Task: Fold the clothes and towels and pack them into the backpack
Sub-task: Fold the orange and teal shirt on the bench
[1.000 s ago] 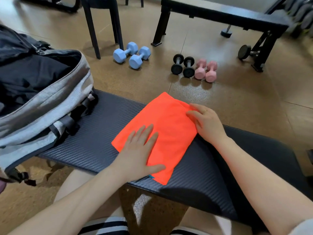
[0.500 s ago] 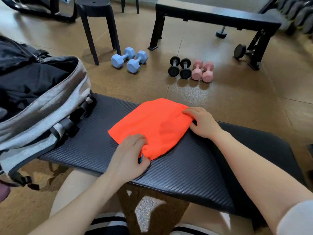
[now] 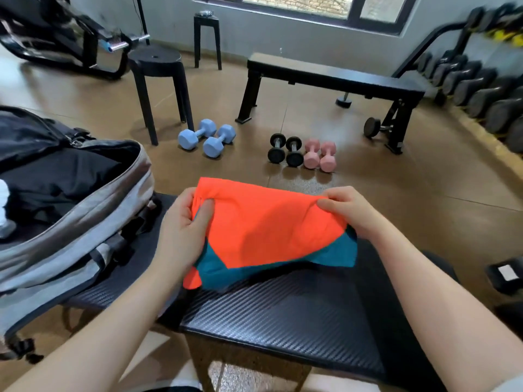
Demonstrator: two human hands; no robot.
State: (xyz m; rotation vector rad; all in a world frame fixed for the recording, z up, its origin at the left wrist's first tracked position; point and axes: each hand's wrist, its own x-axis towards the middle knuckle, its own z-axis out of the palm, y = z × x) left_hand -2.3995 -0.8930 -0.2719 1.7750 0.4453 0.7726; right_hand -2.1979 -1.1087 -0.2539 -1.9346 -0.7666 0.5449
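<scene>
I hold the folded orange garment (image 3: 266, 222) up at centre frame, my left hand (image 3: 181, 230) pinching its left end, thumb on top, and my right hand (image 3: 349, 212) gripping its right end. Its long axis runs left to right between them, clear of the ribbed black bench pad (image 3: 283, 315). The open grey backpack (image 3: 85, 210) gapes at the left edge, nearer my left hand, so I judge the bundle travels leftward. The cloth is thin, smooth and limp, with a teal layer sagging below.

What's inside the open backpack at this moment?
The backpack holds dark folded clothing, with something white at the left edge. Anything beneath the dark clothing is covered.
</scene>
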